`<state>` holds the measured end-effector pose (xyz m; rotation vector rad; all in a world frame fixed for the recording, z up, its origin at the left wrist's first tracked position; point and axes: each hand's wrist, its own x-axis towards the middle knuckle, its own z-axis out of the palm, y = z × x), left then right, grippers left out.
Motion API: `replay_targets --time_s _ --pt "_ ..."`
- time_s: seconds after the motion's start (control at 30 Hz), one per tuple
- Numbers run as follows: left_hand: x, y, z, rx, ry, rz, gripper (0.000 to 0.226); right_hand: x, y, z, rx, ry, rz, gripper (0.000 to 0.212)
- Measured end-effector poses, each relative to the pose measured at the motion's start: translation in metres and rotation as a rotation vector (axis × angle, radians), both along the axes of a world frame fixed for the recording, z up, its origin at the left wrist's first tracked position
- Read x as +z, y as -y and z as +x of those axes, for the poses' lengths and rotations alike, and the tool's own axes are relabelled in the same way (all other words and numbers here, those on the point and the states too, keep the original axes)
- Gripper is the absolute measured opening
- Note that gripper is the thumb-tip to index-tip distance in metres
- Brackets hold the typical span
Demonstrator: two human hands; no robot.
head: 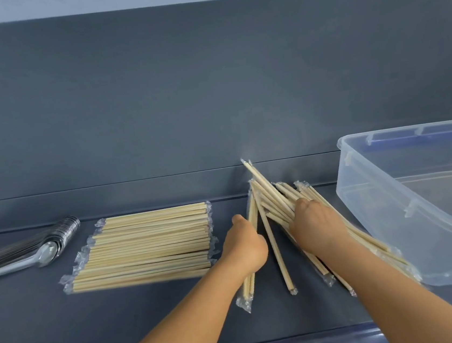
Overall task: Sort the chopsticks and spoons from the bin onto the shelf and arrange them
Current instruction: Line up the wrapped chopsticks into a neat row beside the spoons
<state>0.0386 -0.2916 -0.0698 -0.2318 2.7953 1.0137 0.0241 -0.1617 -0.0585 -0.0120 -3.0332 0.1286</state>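
On the shelf (123,318), the left hand (246,246) is gripping a few wrapped chopsticks (250,233) pointing away toward the back wall. The right hand (316,224) is resting, apparently curled, on a loose fan (276,202); the sorted stack (149,246) is lying crosswise.

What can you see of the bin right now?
The bin is a clear, rectangular plastic tub with rounded corners and a thick rim carrying small latch tabs. It has no lid on and lies tipped, its opening facing left. It sits at the right end of the dark shelf, partly cut off by the frame edge. A small label shows through one wall. No cutlery shows inside. Loose chopsticks lie against its near corner.
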Motion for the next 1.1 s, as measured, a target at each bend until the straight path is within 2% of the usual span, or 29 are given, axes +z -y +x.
replay_targets --time_s 0.13,0.27,0.37,0.43,0.5,0.53,0.63,0.7,0.8,0.87,0.93,1.1 --pt "0.004 0.0 0.0 0.033 -0.129 0.189 0.022 0.0 0.009 0.001 -0.01 -0.007 -0.158 0.018" --pt "0.017 -0.005 0.0 0.06 -0.199 0.503 0.019 0.005 0.024 0.002 0.206 -0.249 -0.349 0.019" --pt "0.034 -0.003 0.003 0.059 -0.164 0.755 0.015 0.003 0.036 0.008 0.26 -0.088 -0.63 0.02" --pt "0.041 0.002 0.004 0.038 -0.181 0.848 0.027 0.004 0.047 0.015 0.331 -0.13 -0.693 0.005" --pt "0.049 0.009 0.006 0.029 -0.242 0.833 0.04 0.002 0.058 0.017 0.366 -0.186 -0.725 0.022" --pt "0.052 0.014 0.007 0.024 -0.269 0.817 0.039 0.005 0.064 0.02 0.405 -0.225 -0.757 0.026" --pt "0.059 0.029 0.01 -0.039 -0.332 0.808 0.021 0.009 0.08 0.027 0.543 -0.294 -0.976 0.012" --pt "0.06 0.039 0.015 -0.099 -0.372 0.807 0.015 0.012 0.084 0.033 0.525 -0.215 -1.132 0.008" --pt "0.062 0.051 0.026 -0.158 -0.449 0.731 0.018 0.009 0.088 0.036 0.454 -0.032 -1.324 0.035" --pt "0.061 0.058 0.032 -0.186 -0.476 0.659 0.02 0.01 0.09 0.04 0.45 -0.004 -1.34 0.042" --pt "0.061 0.063 0.037 -0.216 -0.482 0.625 0.019 0.011 0.092 0.046 0.492 0.006 -1.302 0.038" --pt "0.06 0.072 0.048 -0.273 -0.454 0.74 0.016 0.002 0.098 0.058 0.476 0.031 -1.244 0.033"
